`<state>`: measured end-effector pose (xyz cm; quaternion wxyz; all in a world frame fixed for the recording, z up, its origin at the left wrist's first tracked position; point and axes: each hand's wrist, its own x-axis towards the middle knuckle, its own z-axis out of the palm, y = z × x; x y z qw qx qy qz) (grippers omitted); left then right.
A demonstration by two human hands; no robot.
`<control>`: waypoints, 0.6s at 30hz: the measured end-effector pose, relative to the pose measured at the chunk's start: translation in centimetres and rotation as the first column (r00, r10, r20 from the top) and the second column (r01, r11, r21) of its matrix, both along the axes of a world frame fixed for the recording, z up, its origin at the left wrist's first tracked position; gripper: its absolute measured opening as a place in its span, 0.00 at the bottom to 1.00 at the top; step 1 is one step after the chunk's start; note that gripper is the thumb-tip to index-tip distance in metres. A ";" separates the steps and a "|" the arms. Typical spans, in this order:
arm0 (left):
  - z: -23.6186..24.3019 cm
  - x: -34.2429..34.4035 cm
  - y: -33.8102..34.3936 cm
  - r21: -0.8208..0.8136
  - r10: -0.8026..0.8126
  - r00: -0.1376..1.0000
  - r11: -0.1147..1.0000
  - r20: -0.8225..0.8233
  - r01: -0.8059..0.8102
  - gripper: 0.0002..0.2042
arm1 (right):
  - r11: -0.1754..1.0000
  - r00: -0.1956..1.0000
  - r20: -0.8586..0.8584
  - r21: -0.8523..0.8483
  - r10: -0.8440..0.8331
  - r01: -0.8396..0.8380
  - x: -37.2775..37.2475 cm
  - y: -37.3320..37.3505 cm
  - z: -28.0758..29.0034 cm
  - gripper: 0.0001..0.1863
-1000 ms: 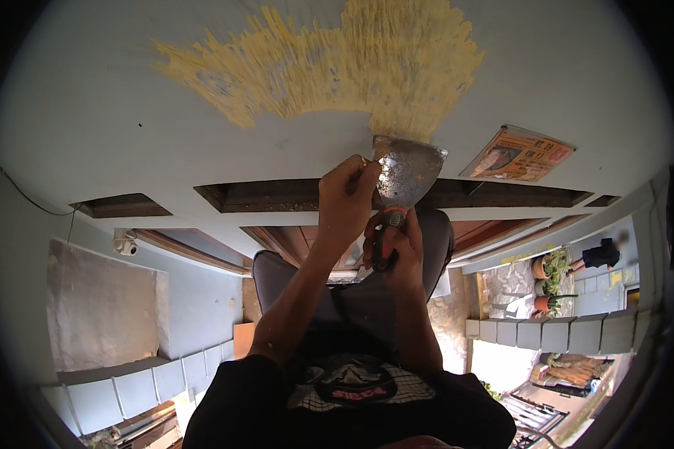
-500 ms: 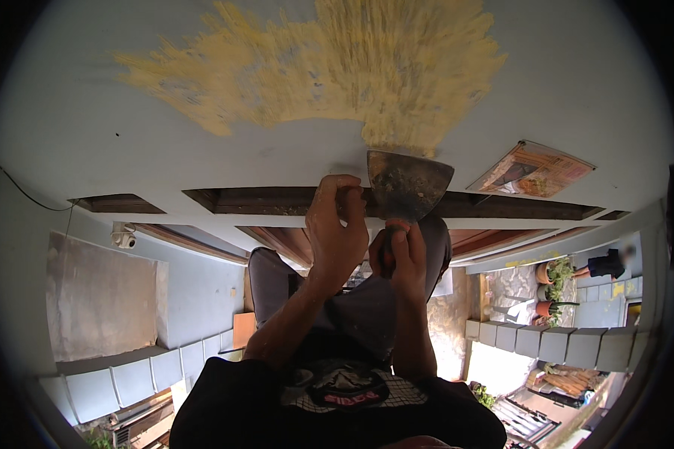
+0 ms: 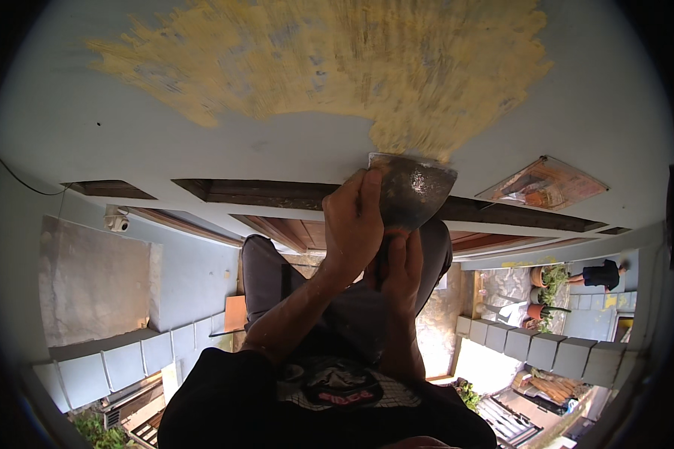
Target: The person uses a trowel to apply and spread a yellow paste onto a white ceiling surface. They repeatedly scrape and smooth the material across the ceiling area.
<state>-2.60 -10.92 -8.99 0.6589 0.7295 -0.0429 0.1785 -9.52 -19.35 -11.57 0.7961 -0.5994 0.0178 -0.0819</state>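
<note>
A wide putty knife (image 3: 416, 193) with a stained metal blade is held upright in front of me. My right hand (image 3: 402, 273) wraps round its handle, which shows orange near the blade. The fingers of my left hand (image 3: 350, 224) are pinched together at the blade's left edge, near its upper corner. Just above the blade's straight edge lies the lower end of a rough yellow patch (image 3: 329, 67), streaked over the pale grey wall (image 3: 292, 142). I cannot tell whether the edge touches the wall.
Dark recessed slots (image 3: 269, 196) run across the wall behind my hands. A printed sheet (image 3: 550, 183) is fixed at the right. A small security camera (image 3: 117, 218) sits at the left. Lower right, a person (image 3: 603, 275) stands far off near potted plants (image 3: 550, 288).
My left hand has moved right and up, from beside the blade onto its left edge. The putty knife has shifted slightly, and the view has moved a little.
</note>
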 end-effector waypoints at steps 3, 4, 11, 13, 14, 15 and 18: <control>0.6 0.1 -0.2 0.007 0.023 1.000 1.000 0.006 -0.023 0.13 | 1.000 1.000 -0.006 -0.021 -0.007 0.007 0.1 0.1 -0.4 0.16; 0.8 0.0 -0.1 0.023 0.021 1.000 1.000 -0.009 -0.021 0.13 | 1.000 0.999 -0.045 -0.027 0.004 -0.005 -0.1 0.1 -0.1 0.16; 1.3 -0.6 -0.8 0.061 0.101 0.995 0.993 0.008 -0.101 0.13 | 0.973 0.995 -0.030 -0.211 -0.097 0.089 -0.5 0.4 -0.3 0.19; 1.6 -0.7 -1.0 0.078 0.133 0.991 0.988 0.015 -0.134 0.14 | 0.986 0.996 -0.042 -0.154 -0.077 0.070 -0.7 0.4 0.0 0.19; 1.6 -0.7 -1.1 0.087 0.147 0.989 0.985 0.018 -0.148 0.14 | 0.990 0.996 -0.047 -0.125 -0.069 0.063 -0.7 0.4 0.0 0.19; 1.6 -0.6 -1.2 0.092 0.149 0.989 0.985 0.005 -0.148 0.14 | 0.990 0.998 -0.044 -0.138 -0.049 0.043 -0.5 0.2 0.2 0.19; 1.7 -0.5 -1.3 0.063 0.156 0.987 0.986 -0.035 -0.154 0.16 | 0.989 0.997 -0.075 -0.146 0.004 -0.015 -0.3 -0.5 0.7 0.20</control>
